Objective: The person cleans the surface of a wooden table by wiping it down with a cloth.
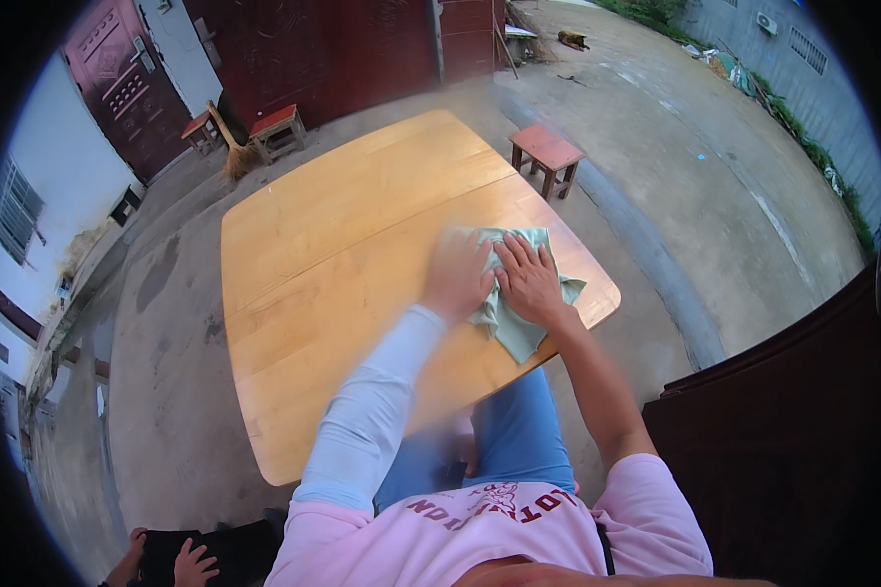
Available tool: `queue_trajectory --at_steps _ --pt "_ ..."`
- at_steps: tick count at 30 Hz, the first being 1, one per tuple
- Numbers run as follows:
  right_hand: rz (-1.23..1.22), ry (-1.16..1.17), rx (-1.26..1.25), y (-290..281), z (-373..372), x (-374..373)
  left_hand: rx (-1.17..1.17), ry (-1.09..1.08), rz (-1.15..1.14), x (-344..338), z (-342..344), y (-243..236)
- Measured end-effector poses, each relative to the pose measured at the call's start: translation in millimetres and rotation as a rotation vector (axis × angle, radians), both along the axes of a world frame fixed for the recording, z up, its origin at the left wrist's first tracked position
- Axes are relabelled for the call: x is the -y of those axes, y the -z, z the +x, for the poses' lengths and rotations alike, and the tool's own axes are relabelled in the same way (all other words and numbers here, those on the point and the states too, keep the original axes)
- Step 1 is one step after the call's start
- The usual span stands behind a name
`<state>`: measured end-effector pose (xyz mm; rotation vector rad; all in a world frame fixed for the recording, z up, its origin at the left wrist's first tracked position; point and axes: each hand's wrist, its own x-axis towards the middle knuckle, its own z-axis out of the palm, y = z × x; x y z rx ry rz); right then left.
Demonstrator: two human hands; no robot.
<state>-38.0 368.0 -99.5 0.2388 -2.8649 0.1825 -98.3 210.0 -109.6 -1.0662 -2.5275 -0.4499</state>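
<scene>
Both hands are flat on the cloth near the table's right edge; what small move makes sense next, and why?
Probably a sweep of the pale green cloth leftward, across the light wooden tabletop. The left hand and right hand press it flat side by side near the right edge, one corner hanging over the rim, while most of the surface lies to their left and beyond.

Soft, even daylight falls without hard shadows, the left grip is smeared by motion blur while the worktop beyond it stays fairly sharp, and fisheye bending curves edges toward a black vignette.
</scene>
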Motion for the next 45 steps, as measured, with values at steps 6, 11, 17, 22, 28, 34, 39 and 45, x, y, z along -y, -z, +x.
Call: queue_trajectory --at_steps 6,11,17,22,28,34,39,45 --pt "-0.077 -0.044 0.015 4.8 45.2 9.4 -0.083 -0.029 0.043 21.2 61.2 3.8" --pt "-0.104 -0.206 -0.098 1.3 95.5 48.8 0.214 0.002 -0.109 75.0 120.8 -25.4" --pt "-0.126 -0.442 -0.034 -0.6 110.2 109.7 0.186 -0.215 -0.171 145.1 181.3 -22.1" --pt "-0.175 -0.702 -0.027 0.3 103.4 152.7 0.216 -0.436 -0.103 178.7 220.8 -19.6" --pt "-0.219 -0.918 -0.049 8.3 105.0 217.5 0.236 -0.781 -0.11 220.3 265.5 -17.9" --pt "-0.28 -0.922 -0.028 17.8 111.8 228.4 0.252 -0.855 -0.136 220.1 272.0 -15.2" --pt "-0.293 -0.846 -0.006 17.6 120.1 214.7 0.25 -0.871 -0.167 202.7 265.4 -11.9" --pt "-0.278 -0.7 -0.021 5.1 108.4 157.5 0.205 -0.695 -0.155 158.9 235.6 -17.3"
